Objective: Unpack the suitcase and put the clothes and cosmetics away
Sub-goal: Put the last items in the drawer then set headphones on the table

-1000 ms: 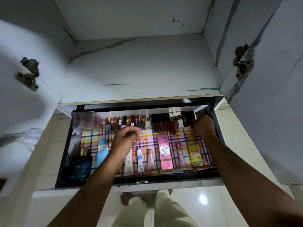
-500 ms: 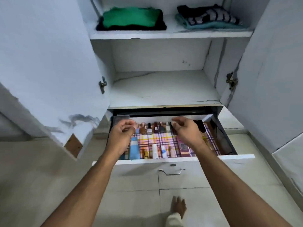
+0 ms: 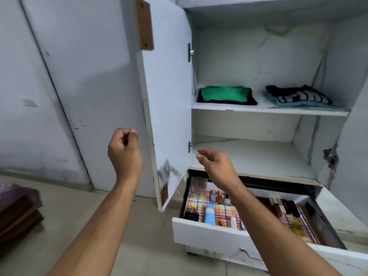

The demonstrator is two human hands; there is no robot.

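Left of centre, the left hand (image 3: 125, 154) hangs raised, fingers curled together on nothing. Right of it, the right hand (image 3: 216, 163) hovers with fingers loosely bent and apart, also empty. At lower right the cosmetics (image 3: 216, 208) lie in the open drawer (image 3: 207, 234); folded clothes (image 3: 226, 95) sit on the shelf (image 3: 268, 110) at upper right. Risk: the drawer, left pulled out low, could catch a shin, and a hard shove shut would likely topple the upright bottles. Setting: a white wardrobe with its door (image 3: 167, 108) swung open, pale walls, tiled floor (image 3: 83, 216).
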